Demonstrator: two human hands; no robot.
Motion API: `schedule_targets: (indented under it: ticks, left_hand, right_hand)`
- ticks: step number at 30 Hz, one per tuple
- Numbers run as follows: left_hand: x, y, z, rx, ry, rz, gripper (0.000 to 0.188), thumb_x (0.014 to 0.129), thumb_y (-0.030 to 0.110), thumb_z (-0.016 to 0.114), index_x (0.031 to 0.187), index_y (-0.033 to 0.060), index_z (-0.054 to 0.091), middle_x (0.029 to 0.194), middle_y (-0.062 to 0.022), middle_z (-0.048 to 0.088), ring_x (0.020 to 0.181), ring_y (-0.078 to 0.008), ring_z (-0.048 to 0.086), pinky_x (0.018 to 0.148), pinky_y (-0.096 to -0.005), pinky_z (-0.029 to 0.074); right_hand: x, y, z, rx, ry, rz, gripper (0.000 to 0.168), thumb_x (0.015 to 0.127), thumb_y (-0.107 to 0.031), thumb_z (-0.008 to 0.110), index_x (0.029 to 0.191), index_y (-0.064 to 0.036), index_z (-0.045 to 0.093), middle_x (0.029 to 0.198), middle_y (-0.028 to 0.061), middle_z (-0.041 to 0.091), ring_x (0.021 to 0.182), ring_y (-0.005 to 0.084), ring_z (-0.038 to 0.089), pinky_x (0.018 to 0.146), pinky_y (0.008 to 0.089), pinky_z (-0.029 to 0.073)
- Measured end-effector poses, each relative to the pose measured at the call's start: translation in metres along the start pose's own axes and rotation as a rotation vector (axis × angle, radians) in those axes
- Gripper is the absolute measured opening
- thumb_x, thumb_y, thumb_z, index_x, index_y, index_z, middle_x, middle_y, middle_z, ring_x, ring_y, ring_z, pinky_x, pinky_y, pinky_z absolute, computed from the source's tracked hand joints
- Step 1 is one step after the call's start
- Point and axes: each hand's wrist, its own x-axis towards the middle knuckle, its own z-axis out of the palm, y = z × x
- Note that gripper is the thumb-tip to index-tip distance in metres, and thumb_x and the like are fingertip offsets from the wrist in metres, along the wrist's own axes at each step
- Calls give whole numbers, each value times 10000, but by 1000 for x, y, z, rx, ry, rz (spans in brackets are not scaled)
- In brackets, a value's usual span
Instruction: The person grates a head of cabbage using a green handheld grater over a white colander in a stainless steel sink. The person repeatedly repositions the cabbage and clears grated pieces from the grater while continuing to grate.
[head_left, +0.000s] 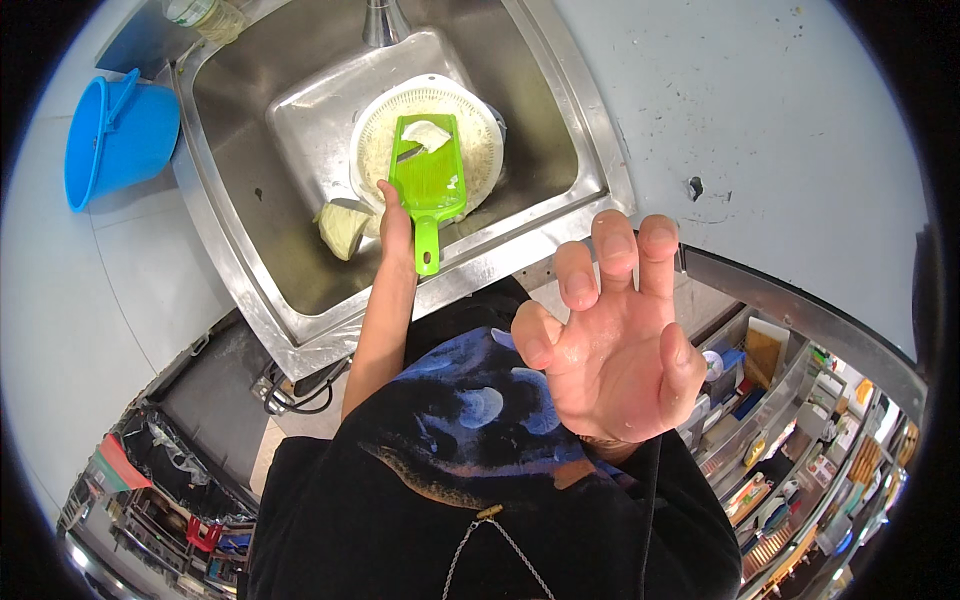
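Note:
My left hand (395, 225) grips the side of a bright green mandoline slicer (426, 187) close to its handle; most of the fingers are hidden behind it. The slicer lies over a white plastic colander (491, 150), which holds pale shreds. Near the slicer's blade rests a small white piece of cabbage (425, 136). A larger wedge of cabbage (341, 231) sits on the sink floor, left of my left hand. Raised in front of my shirt, palm up, my right hand (615, 337) is empty, with its fingers apart and bent. It looks wet.
The stainless steel sink (300, 127) has a faucet (385, 26) at its far side. A blue bucket (124, 135) stands to the left, and a plastic bottle (210, 19) at the far left corner. Grey countertop (750, 97) extends right; shelves with containers (780, 450) are below it.

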Motion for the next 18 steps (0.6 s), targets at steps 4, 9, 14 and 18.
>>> schedule_targets:
  ticks: [4,9,14,18]
  left_hand:
    - [3,-2,-3,-7,-10,7,840,976,720,322,1394,16,511,1284,-112,618,1042,-202,626,863,-317,509]
    - [2,-3,-2,16,-10,15,837,980,716,314,1402,19,504,1287,-114,617,1067,-205,628,880,-323,512]
    - [2,-2,0,-75,-41,17,806,999,690,298,1409,25,496,1279,-114,629,1084,-203,637,901,-324,515]
    - [-9,0,7,-28,8,59,819,992,701,306,1364,12,547,1242,-126,654,1071,-197,655,880,-320,525]
  right_hand:
    - [0,0,2,-11,18,4,527,960,-289,580,1374,-81,328,1275,144,391,1129,244,465,847,504,510]
    - [4,-3,-4,-140,17,117,375,981,-250,532,1298,-106,395,1149,55,415,763,140,457,595,283,389]
    - [31,26,-60,-645,388,240,164,1053,-194,489,1059,-52,570,708,-60,430,502,25,259,452,233,191]
    - [73,69,-166,-1415,107,318,204,979,-182,619,1051,-6,695,891,47,686,823,174,647,736,316,511]
